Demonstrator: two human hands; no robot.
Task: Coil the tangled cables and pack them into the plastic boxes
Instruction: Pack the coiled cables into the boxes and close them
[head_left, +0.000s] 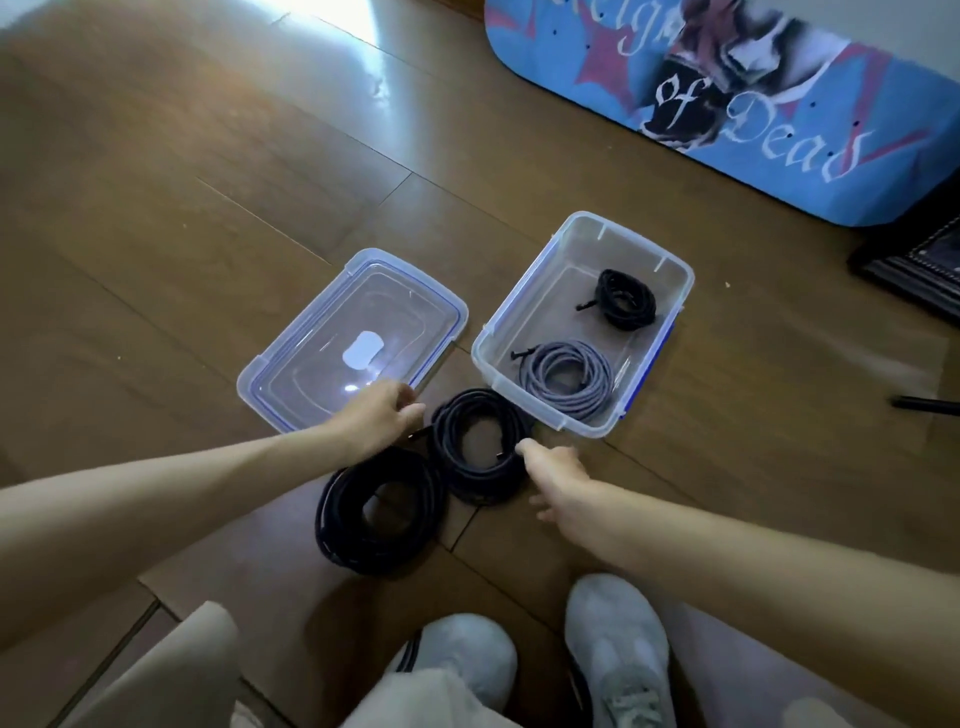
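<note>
An open clear plastic box (670, 270) stands on the wooden floor. Inside it lie a small black cable coil (623, 299) at the far end and a grey cable coil (566, 379) at the near end. Just in front of the box a black cable coil (478, 449) lies on the floor. My left hand (376, 418) is at its left edge with fingers curled at the cable. My right hand (556, 475) pinches its right edge. A larger black coil (379, 512) lies closer to me, partly under my left forearm.
The box's clear lid (291, 374) lies flat to the left of the box. A blue printed skateboard deck (727, 104) leans at the back right, with a dark frame (919, 265) beside it. My grey shoes (618, 644) are at the bottom edge.
</note>
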